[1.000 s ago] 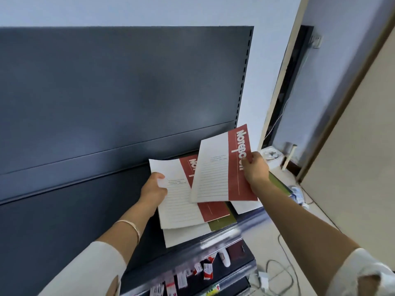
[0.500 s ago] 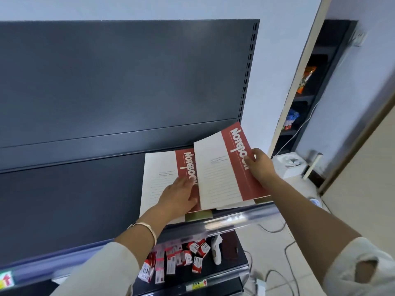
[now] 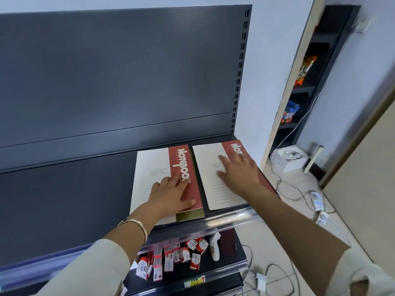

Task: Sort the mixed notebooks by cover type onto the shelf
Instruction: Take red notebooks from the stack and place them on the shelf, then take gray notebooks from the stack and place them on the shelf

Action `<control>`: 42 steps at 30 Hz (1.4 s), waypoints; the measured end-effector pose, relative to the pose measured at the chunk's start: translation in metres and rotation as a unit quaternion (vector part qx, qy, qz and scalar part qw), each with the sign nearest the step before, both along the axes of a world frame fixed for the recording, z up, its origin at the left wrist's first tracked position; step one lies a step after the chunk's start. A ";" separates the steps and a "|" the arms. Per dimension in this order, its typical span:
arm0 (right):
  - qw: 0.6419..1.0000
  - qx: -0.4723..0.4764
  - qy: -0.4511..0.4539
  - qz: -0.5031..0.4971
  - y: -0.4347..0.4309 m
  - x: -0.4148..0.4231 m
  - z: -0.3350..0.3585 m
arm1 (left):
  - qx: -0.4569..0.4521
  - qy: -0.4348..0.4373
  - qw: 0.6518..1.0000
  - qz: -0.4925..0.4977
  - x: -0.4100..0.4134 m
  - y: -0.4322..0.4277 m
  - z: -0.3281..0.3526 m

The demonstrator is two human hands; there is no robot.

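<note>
Two cream-and-red notebooks lie flat side by side on the dark shelf (image 3: 74, 189). The left notebook (image 3: 154, 167) tops a small stack; an olive-green cover (image 3: 190, 215) and a white edge stick out beneath it at the front. My left hand (image 3: 171, 195) rests flat on this stack with straight fingers. The right notebook (image 3: 211, 167) lies alone near the shelf's right end. My right hand (image 3: 239, 174) presses on it with spread, straight fingers and hides much of its red strip.
The shelf's left part is bare dark metal, with a shiny front rail (image 3: 224, 221). The lower shelf holds several small red-and-white boxes (image 3: 171, 259) and a white handheld device (image 3: 214, 245). Cables (image 3: 292, 189), a white box (image 3: 288, 159) and a side rack (image 3: 303, 82) stand at right.
My right hand has laid the lifted notebook flat at the right of the stack and now presses on it. My left hand stayed flat on the stack. The view has tilted down.
</note>
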State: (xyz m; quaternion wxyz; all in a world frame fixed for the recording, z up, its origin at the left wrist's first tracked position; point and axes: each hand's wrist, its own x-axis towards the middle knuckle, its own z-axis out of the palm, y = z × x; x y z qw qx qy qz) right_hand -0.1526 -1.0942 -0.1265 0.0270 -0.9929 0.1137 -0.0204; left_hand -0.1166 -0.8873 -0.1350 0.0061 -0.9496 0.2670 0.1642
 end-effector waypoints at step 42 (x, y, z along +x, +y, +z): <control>0.951 -0.003 -0.132 0.280 0.243 0.055 0.079 | -0.053 -0.270 0.939 0.208 -0.009 0.248 0.104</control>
